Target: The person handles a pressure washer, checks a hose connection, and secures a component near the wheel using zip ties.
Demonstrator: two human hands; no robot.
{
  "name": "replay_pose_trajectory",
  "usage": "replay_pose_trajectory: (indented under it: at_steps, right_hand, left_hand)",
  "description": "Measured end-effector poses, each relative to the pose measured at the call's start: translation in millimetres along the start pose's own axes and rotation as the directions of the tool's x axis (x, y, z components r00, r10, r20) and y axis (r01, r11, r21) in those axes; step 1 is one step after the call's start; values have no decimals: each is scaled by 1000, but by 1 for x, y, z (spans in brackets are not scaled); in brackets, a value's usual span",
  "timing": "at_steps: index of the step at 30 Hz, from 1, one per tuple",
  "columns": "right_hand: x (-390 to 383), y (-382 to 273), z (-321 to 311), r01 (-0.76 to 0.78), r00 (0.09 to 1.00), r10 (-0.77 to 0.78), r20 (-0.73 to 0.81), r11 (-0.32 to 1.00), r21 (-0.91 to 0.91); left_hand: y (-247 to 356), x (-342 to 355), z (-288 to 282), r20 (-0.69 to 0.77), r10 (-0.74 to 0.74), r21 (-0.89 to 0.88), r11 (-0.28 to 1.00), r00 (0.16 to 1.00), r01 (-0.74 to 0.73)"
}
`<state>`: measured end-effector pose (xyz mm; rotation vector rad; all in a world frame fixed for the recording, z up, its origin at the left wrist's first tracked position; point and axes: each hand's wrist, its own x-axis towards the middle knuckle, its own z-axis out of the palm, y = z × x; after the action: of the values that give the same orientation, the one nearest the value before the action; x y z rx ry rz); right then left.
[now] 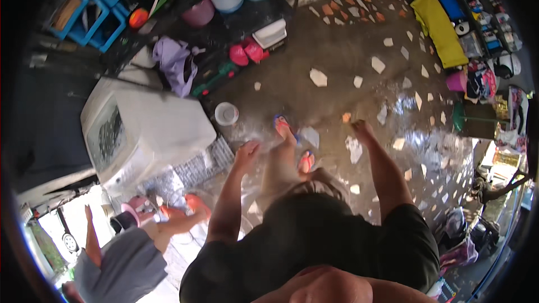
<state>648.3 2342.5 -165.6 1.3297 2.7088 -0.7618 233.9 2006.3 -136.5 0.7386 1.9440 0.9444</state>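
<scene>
I look straight down my own body at a wet concrete floor (337,95) set with pale stone chips. My left hand (247,152) hangs free beside my hip, fingers loosely apart, holding nothing. My right hand (362,130) is out to the other side, fingers curled in, with nothing in it that I can see. My feet in orange-and-blue sandals (293,143) stand between the two hands. A white top-loading washing machine (143,126) stands to my left, nearest my left hand.
A small white tub (226,113) sits on the floor by the washer. Dark shelves (219,28) behind it hold buckets, pink items and a purple cloth. Another person (120,258) in grey crouches at lower left. A yellow cloth (441,28) hangs at upper right.
</scene>
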Motion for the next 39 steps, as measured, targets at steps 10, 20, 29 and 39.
replay_pose_trajectory:
  at_steps: [10, 20, 29, 39]
  right_hand:
    - [443, -170, 55, 134, 977, -39, -209, 878, 460]
    - [545, -207, 117, 268, 935, 4, -354, 645, 715]
    - [465, -193, 107, 511, 719, -133, -682, 766, 389]
    - [333, -120, 60, 428, 897, -149, -417, 533, 730]
  left_hand:
    - [92, 431, -2, -226, 34, 100, 995, 974, -12]
    - [11, 576, 30, -416, 87, -717, 580, 905, -386]
    - [42, 462, 115, -469, 66, -864, 172, 881, -473]
    - [9, 308, 250, -212, -50, -975, 81, 976, -207]
